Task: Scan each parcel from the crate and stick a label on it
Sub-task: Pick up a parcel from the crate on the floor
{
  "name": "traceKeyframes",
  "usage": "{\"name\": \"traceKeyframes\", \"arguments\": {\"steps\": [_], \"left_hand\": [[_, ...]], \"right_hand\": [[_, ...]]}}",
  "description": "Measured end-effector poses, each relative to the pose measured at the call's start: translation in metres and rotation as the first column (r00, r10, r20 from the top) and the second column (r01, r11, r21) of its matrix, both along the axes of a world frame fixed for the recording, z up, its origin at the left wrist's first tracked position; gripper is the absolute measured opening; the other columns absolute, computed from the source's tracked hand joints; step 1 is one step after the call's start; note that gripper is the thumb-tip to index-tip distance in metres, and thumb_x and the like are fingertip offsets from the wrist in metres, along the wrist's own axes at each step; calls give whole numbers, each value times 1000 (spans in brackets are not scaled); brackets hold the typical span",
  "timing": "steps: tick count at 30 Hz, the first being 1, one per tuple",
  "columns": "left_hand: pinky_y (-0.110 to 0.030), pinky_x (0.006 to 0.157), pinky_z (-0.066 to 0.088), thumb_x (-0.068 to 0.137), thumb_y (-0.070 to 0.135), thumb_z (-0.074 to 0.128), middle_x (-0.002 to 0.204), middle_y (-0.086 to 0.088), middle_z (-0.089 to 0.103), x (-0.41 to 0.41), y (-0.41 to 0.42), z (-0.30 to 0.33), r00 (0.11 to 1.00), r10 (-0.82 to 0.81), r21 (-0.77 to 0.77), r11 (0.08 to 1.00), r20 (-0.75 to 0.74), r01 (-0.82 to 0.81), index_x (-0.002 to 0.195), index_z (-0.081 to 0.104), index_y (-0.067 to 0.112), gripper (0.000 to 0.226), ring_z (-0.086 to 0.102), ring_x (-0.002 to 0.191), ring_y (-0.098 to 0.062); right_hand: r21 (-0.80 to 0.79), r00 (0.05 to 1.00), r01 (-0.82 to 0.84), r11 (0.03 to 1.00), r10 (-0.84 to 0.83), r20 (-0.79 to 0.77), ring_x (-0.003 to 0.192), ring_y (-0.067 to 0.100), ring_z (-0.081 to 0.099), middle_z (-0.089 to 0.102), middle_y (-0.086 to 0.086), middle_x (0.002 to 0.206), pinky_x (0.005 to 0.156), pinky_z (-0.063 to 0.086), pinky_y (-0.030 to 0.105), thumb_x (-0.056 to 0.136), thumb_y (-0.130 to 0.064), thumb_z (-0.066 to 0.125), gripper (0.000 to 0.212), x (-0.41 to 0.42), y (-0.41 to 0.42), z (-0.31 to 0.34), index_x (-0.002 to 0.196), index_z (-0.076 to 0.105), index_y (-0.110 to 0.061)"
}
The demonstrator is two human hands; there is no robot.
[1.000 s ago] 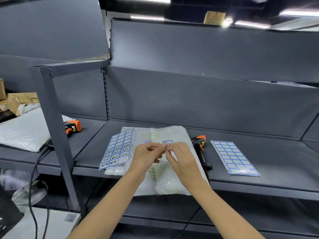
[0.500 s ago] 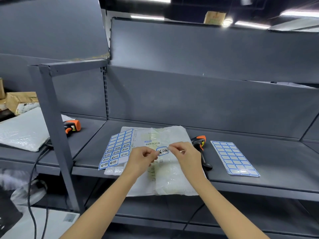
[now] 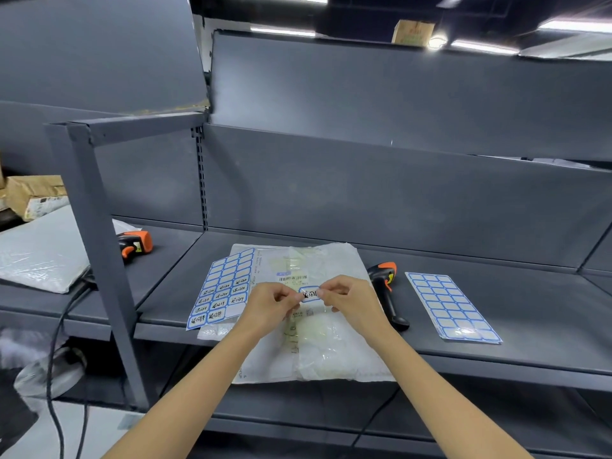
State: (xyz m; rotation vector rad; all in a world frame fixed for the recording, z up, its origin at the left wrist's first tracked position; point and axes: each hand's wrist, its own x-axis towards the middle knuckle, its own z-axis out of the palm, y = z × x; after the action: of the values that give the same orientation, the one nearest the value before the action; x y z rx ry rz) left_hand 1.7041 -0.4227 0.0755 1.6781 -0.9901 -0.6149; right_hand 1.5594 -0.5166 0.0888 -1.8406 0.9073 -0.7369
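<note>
A small blue-edged label was pinched at its two ends, the left end by the fingers of the left hand and the right end by the fingers of the right hand. In both hands the remaining fingers were curled in. The label was held stretched between the hands, just above the parcel, with handwriting seen on its face.

The parcel, a pale plastic mailer, lay flat on the grey shelf, its near edge hanging over the shelf's front lip. A printed barcode was seen on its top, just beyond the hands. A label sheet with several handwritten labels lay partly on the parcel's left edge and partly on the shelf. To the right of the parcel, a black and orange scanner rested on the shelf, and further right a second label sheet lay flat.

On the neighbouring shelf bay to the left, another scanner was seen beside a grey mailer, with a brown box behind it.
</note>
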Motion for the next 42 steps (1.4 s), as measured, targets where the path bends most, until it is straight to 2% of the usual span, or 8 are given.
{"name": "traceKeyframes", "arguments": {"steps": [6, 10, 14, 18, 24, 30, 33, 42], "left_hand": [[-22, 63, 43, 88, 13, 66, 76, -7, 67, 7, -22, -8, 988, 137, 26, 990, 78, -139, 87, 72, 4, 11, 56, 66, -15], [-2, 61, 39, 90, 6, 61, 96, -9, 69, 10, -25, -22, 957, 249, -53, 969, 151, -243, 104, 68, 0, 16, 57, 69, 1], [-23, 90, 35, 91, 10, 60, 108, -9, 70, 9, -30, -35, 933, 224, -62, 975, 281, -215, 113, 69, 9, 24, 53, 109, -26], [-23, 74, 20, 93, 27, 59, 103, -2, 71, 5, -35, -44, 899, 173, -19, 983, 402, -180, 113, 71, 23, 23, 35, 103, -23], [-24, 78, 25, 92, 26, 61, 103, 0, 71, 7, -43, -50, 893, 209, -16, 975, 399, -220, 107, 73, 24, 19, 27, 95, -16], [-26, 74, 24, 92, 30, 59, 96, 0, 72, 6, -43, -49, 859, 240, -34, 967, 452, -253, 103, 74, 24, 19, 38, 99, -22], [-26, 73, 22, 93, 33, 57, 96, 0, 72, 5, -44, -47, 851, 242, -26, 965, 465, -260, 103, 73, 25, 21, 44, 104, -26], [-24, 68, 17, 88, 27, 64, 92, 1, 72, 4, -43, -47, 867, 266, -36, 960, 422, -278, 96, 75, 25, 13, 39, 101, -22]], "right_hand": [[219, 998, 66, 973, -66, -9, 56, 14, 50, 61, 10, 68, 54, 45, 19, 86, -6, 69, 13, 21, -21, -1, 93, 71, 5], [245, 990, 104, 964, -75, -123, 54, 17, 47, 60, 15, 70, 58, 45, 24, 85, -3, 68, 16, 32, -35, -5, 94, 69, 11], [236, 978, 97, 967, -49, -202, 61, 18, 55, 63, 10, 73, 62, 48, 23, 84, 1, 65, 9, 38, -42, -5, 90, 71, 3], [200, 970, 78, 977, -28, -240, 68, 20, 58, 61, 9, 76, 65, 51, 24, 85, 2, 63, 10, 39, -41, -4, 84, 63, -7], [-48, 841, 139, 989, -143, -522, 47, 15, 39, 44, 2, 45, 59, 39, 23, 85, -9, 57, 34, 53, -35, -2, 54, 44, -11], [-243, 873, 32, 969, -146, -466, 93, 20, 58, 63, 7, 107, 79, 48, 31, 87, -11, 63, 18, 48, -34, -14, 104, 64, -6], [-317, 909, -13, 948, -121, -400, 88, 15, 56, 63, 7, 103, 71, 43, 23, 88, -11, 63, 13, 43, -35, -20, 101, 67, -11], [-412, 915, -109, 905, -71, -397, 101, 21, 60, 66, 9, 107, 90, 50, 31, 91, -18, 64, 17, 30, -37, -29, 102, 75, -12]]}}
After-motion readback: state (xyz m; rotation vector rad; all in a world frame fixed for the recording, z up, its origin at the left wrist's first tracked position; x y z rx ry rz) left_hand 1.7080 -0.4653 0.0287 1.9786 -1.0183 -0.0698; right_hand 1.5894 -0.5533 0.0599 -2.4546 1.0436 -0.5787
